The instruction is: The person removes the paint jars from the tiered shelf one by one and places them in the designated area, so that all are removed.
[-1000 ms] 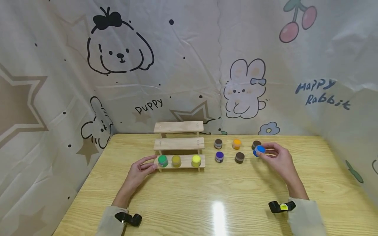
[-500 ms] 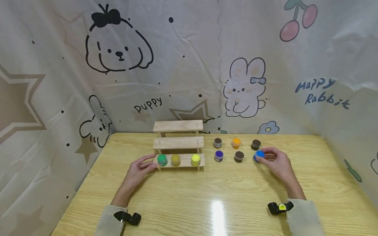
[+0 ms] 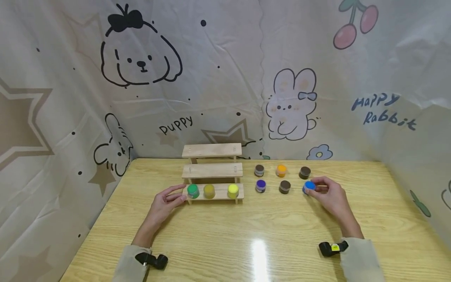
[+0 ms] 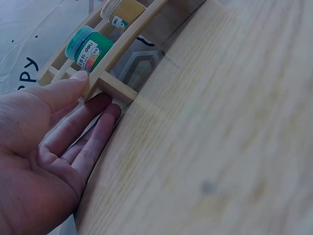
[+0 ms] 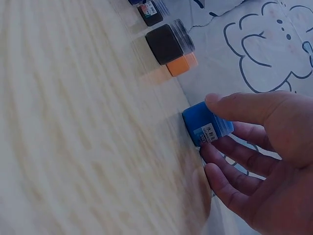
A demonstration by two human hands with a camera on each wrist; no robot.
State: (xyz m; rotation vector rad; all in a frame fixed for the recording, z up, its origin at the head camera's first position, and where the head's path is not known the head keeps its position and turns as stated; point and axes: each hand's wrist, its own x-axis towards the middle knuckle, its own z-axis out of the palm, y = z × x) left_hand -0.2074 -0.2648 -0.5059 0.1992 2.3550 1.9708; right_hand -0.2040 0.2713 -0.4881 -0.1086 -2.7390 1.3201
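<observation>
My right hand (image 3: 332, 194) is pinching the blue jar (image 3: 308, 185), thumb one side, fingers the other; jar is upright and looks down on the tabletop (image 3: 211, 243), lid up. My left hand (image 3: 165, 206) has thumb and fingers about the left end of the wooden rack (image 3: 213, 170), lightly, at the lowest tier. Thumb tip sits right by the green jar (image 3: 193, 191); ochre jar (image 3: 209, 191) next, then a gap, then yellow jar (image 3: 233, 190).

Out from blue: black jar (image 3: 304, 172) just behind, brown jar (image 3: 284, 187) to its left, then purple jar (image 3: 260, 186); orange jar (image 3: 281, 170) and grey-brown jar (image 3: 259, 170) in the back row.

Risks I'd flag: fingertip-only pinch could let blue slip or tip; a backward drift could knock black; a left-hand tug could shift the rack and topple green.
</observation>
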